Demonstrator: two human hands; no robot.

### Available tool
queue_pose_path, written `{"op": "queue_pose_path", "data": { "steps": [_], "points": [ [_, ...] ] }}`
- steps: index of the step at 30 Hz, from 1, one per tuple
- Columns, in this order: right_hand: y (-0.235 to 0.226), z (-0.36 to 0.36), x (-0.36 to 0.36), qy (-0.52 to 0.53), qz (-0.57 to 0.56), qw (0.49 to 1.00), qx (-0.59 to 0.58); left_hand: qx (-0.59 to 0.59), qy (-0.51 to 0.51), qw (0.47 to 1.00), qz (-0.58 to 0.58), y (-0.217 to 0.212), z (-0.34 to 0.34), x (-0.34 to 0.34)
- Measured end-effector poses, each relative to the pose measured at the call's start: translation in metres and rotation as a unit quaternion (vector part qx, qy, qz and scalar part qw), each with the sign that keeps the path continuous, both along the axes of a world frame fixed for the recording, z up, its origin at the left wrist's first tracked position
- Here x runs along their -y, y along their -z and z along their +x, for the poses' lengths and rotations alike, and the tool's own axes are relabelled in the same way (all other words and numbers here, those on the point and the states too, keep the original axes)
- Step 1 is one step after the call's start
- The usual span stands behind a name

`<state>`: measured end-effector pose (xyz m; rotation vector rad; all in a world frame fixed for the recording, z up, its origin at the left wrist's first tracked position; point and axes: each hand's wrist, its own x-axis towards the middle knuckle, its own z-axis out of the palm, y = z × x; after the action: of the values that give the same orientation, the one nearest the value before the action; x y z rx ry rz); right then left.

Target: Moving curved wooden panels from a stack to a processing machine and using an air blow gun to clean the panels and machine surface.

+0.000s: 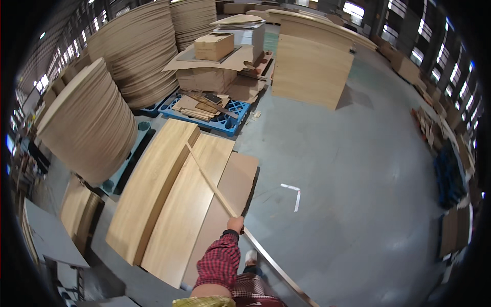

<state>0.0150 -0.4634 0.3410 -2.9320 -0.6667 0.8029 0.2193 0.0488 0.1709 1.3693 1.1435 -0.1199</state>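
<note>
My left hand [236,224] is closed around a long, narrow light-wood board [210,183], gripping it near its middle. The board runs slantwise from the wooden panels at upper left down past the lower edge of the picture on the right. Its far tip overlaps a stack of light-wood panels [148,189]; whether it touches them I cannot tell. Beside that stack lies a lower light-wood panel [190,204], with a brown cardboard sheet [232,179] showing along its right side. My right hand is out of the picture.
Beyond the panels, a blue pallet [230,123] carries wood offcuts. Tall stacks of curved brown sheets [87,125] rise at left. A carton [214,47] rests on cardboard farther back. A large wooden stack [312,66] stands ahead. White tape [294,190] marks the grey floor.
</note>
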Motion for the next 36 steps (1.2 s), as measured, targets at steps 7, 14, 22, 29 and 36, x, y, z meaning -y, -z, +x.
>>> {"op": "queue_pose_path", "data": {
  "steps": [7,14,22,29,36],
  "points": [
    [-0.036,0.130,0.017,-0.084,0.007,0.995,0.057,0.109,-0.175,0.956,-0.208,0.032,-0.008,0.008],
    [-0.064,0.310,0.030,-0.179,-0.055,0.979,0.079,0.120,-0.232,0.857,-0.445,0.056,-0.022,0.043],
    [-0.045,0.539,-0.034,-0.268,-0.082,0.958,0.055,0.146,-0.336,0.812,-0.455,0.037,0.031,0.057],
    [0.032,0.718,-0.173,-0.462,-0.001,0.876,0.135,0.272,-0.530,0.705,-0.385,0.099,0.067,0.057],
    [0.082,0.807,-0.358,-0.569,0.030,0.811,0.130,0.244,-0.664,0.658,-0.259,0.113,0.091,0.019]
  ]
}}
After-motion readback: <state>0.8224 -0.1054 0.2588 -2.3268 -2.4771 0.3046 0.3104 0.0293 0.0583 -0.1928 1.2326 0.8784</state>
